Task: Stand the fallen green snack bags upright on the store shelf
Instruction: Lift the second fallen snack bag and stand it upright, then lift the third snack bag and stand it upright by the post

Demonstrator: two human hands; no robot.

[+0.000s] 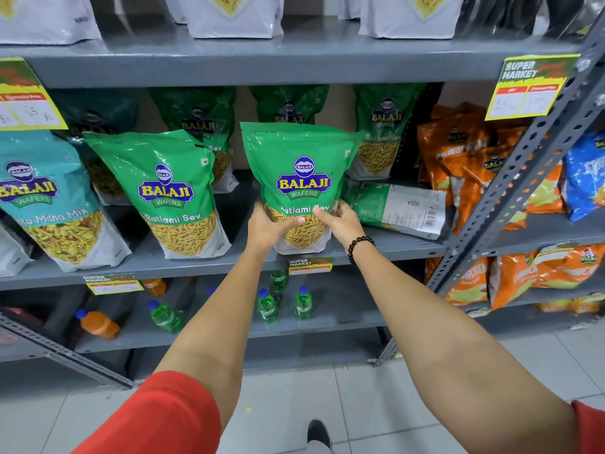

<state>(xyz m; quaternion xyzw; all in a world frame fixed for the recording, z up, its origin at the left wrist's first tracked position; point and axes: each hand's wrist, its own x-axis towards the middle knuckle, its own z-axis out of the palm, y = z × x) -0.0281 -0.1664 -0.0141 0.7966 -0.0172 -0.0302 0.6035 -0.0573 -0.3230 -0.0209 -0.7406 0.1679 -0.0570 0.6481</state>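
Place: a store with grey metal shelves and a pale tiled floor (327,388).
Shelf: the middle shelf (229,257) holds the green snack bags.
Held bag: a green bag (299,165) stands upright near the front edge of the shelf, in the middle.
Left hand: the left hand (266,229) grips the bag's lower left side, fingers (293,221) pressed on its front.
Right hand: the right hand (342,224) grips the lower right side, fingers wrapped on the bag. It has a black bead band (358,245) on the wrist.
Fallen bag: another green bag (396,206) lies flat just right of the held one.
Standing bag: one more green bag (170,191) stands to the left.
Other bags: orange bags (471,158) sit far right.
Below: green bottles (284,304) stand on the lower shelf.
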